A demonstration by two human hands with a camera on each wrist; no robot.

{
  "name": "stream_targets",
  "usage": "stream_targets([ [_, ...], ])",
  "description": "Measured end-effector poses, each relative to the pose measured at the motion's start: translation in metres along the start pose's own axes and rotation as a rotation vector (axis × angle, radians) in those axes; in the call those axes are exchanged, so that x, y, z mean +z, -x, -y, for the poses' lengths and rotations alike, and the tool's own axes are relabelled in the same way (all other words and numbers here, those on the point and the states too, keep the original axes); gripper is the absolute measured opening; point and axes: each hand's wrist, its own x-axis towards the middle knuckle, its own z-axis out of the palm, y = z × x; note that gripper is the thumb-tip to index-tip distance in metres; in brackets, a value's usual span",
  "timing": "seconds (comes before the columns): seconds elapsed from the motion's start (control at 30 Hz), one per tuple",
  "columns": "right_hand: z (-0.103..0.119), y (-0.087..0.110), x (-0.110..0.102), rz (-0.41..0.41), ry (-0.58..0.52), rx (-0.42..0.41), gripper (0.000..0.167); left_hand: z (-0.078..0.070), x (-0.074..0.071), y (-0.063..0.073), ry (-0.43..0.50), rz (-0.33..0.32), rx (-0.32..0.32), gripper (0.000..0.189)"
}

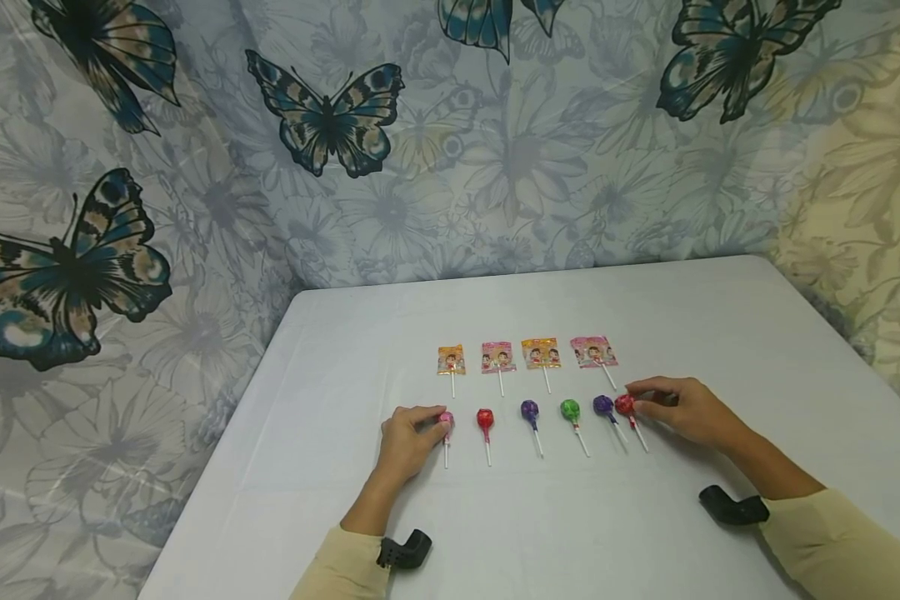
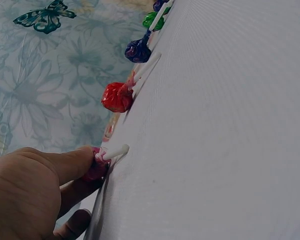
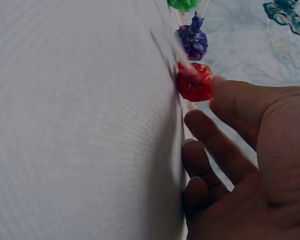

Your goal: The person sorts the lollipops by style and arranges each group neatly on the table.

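At the left end of a row of lollipops, my left hand (image 1: 408,437) pinches a pink lollipop (image 1: 447,419) by its head, between thumb and forefinger. The left wrist view shows its white stick (image 2: 116,152) pointing away from the fingers. My right hand (image 1: 686,408) holds a red lollipop (image 1: 625,406) at the right end, thumb and forefinger at its wrapped head. Close beside it lies a purple lollipop (image 1: 603,406). Between the hands lie another red lollipop (image 1: 484,419), a darker purple lollipop (image 1: 530,411) and a green lollipop (image 1: 570,410), sticks towards me.
Behind them runs a second row of flat-wrapped lollipops: an orange packet (image 1: 451,360), a pink packet (image 1: 498,357), another orange packet (image 1: 541,352) and another pink packet (image 1: 592,352). All lie on a white-covered table (image 1: 330,358). A butterfly-patterned curtain (image 1: 525,167) stands behind and beside it.
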Motion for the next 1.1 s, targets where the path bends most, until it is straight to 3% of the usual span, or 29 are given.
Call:
stream_targets([
  [0.4,0.0007,-0.0009,0.0027,0.003,-0.002,0.014,0.030,0.0009,0.0001,0.0003,-0.003,-0.003,-0.003,0.024],
  [0.8,0.0054,-0.0012,0.0010,-0.019,0.061,0.040,0.024,0.0026,0.0014,-0.0002,-0.004,0.002,0.000,0.023],
  [1.1,0.0073,-0.0036,0.0036,-0.003,0.019,0.053,0.035,0.0026,0.0008,-0.0008,-0.004,-0.001,0.001,0.023],
])
